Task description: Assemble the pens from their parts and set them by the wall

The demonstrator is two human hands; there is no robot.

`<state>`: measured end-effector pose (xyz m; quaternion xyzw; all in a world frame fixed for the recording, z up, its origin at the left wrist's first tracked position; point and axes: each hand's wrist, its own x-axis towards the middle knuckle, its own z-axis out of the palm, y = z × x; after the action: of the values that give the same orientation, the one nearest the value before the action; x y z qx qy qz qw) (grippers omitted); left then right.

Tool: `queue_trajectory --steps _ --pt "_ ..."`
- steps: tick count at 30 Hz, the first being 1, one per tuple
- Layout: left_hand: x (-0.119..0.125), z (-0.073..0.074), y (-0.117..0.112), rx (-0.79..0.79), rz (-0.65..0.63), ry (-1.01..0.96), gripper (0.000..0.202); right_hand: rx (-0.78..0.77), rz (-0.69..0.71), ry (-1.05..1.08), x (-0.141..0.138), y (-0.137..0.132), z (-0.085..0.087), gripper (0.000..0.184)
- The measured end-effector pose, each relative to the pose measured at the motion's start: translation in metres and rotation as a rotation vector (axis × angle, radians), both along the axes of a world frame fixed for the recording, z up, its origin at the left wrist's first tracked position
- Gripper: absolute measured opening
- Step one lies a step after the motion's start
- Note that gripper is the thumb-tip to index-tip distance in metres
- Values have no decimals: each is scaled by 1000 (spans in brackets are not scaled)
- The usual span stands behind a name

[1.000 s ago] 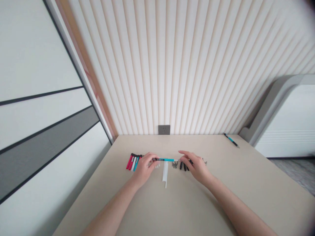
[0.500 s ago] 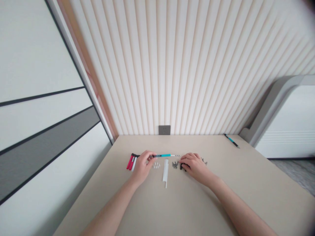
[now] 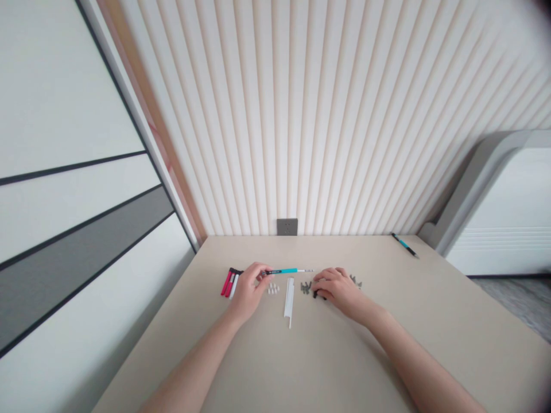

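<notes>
At my left fingertips, a teal pen (image 3: 286, 271) is held crosswise above the beige table (image 3: 365, 332), pinched narrowly in my left hand (image 3: 248, 289). My right hand (image 3: 338, 288) rests low, its fingers curled over small black parts (image 3: 317, 295); whether they grip one, I cannot tell. Grey parts (image 3: 305, 288) lie just left of those fingers. Between my hands, below the pen, are a white channel strip (image 3: 289, 301) and small white pieces (image 3: 272, 289). Red-and-white pens (image 3: 229, 282) lie just beyond my left hand. Step in hand: pen held in one hand, small parts under the other; no part is seen fitted to the pen.
</notes>
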<state>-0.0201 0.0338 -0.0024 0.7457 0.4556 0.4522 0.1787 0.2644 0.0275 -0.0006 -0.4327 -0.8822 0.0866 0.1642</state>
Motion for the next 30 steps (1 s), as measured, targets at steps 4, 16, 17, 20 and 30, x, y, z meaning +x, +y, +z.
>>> queue_trajectory --steps 4,16,17,20,30 --pt "-1 2 0 -15 13 9 7 -4 59 93 0 0 4 16" --pt "0 4 -1 -24 55 -8 8 -70 -128 592 8 -3 19 24" --pt "0 4 -1 -16 51 -10 7 -71 -130 601 8 -3 19 24" --pt "1 5 -2 -7 36 -6 7 -63 -121 605 8 -3 20 26" --pt "0 1 -1 10 -26 5 6 -61 -75 536 4 -4 13 23"
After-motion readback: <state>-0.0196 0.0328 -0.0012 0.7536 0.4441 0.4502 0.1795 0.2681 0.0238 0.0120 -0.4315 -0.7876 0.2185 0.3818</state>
